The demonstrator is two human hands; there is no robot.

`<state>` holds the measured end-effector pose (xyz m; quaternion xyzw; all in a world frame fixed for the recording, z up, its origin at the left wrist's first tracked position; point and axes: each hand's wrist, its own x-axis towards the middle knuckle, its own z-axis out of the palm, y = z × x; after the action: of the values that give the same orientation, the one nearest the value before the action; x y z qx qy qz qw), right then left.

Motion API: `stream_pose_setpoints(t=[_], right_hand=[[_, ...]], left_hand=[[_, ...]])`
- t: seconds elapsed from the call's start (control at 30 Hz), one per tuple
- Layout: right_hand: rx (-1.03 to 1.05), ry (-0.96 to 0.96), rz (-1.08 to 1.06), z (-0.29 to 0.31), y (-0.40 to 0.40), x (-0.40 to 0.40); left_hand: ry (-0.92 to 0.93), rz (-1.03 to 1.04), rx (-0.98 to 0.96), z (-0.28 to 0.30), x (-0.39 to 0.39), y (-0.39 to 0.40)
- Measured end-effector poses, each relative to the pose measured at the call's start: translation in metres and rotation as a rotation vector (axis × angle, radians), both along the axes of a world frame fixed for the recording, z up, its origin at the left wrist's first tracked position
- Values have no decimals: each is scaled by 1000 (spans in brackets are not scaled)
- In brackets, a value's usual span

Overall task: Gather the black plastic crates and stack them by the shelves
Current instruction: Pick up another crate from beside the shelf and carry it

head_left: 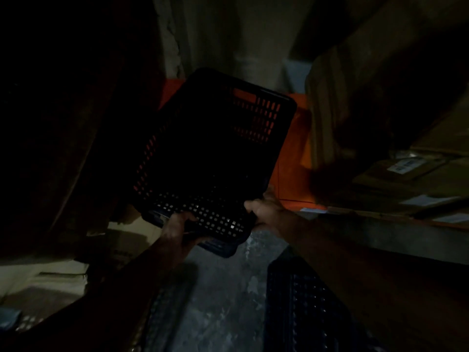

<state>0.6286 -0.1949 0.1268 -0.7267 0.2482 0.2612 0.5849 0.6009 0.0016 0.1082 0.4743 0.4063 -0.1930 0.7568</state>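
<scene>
black crate [213,158], near rim in both hands' grip

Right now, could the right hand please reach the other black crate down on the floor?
Probably not yet: the right hand and left hand both grip the raised crate. The floor crate lies unobstructed below the right arm, once a hand is freed.

A black plastic crate [210,153] with perforated walls and base is held up off the floor, tilted, its open top facing the camera and a handle slot in its far wall. Lower right, another black perforated crate [302,303] lies on the grey floor, dim
</scene>
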Motion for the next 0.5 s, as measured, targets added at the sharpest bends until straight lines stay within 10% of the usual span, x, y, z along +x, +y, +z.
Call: stream_pose_setpoints(t=[0.5], right_hand=[[-86,-141,223,262,-47,-150]], left_hand=[[-170,33,106,256,-147,-33]])
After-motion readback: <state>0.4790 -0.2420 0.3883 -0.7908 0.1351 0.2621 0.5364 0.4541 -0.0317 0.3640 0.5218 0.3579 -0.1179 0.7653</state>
